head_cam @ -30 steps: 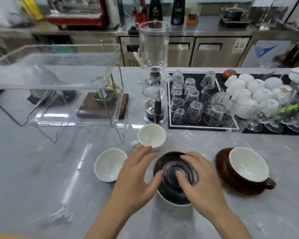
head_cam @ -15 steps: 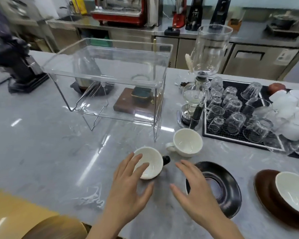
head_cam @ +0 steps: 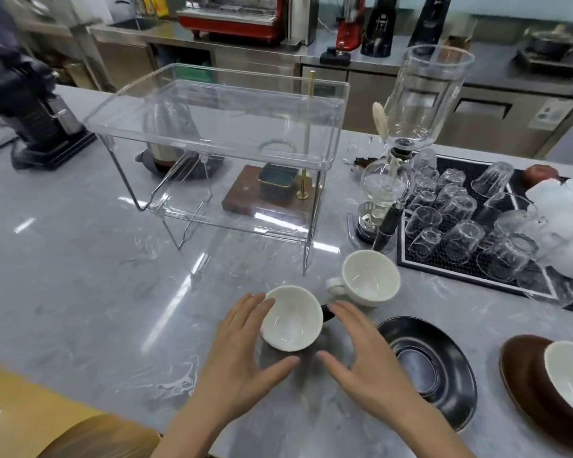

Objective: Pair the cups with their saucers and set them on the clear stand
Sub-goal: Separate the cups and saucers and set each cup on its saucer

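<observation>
Both hands, left [head_cam: 242, 352] and right [head_cam: 367, 361], fingers spread apart, flank the upright black-handled cup [head_cam: 290, 320], handle pointing right toward the empty black saucer [head_cam: 443, 365].

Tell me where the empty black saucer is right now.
In the head view the black saucer lies on the counter at lower right, just right of the right hand, between the black-handled cup and the brown cup and saucer.
</observation>
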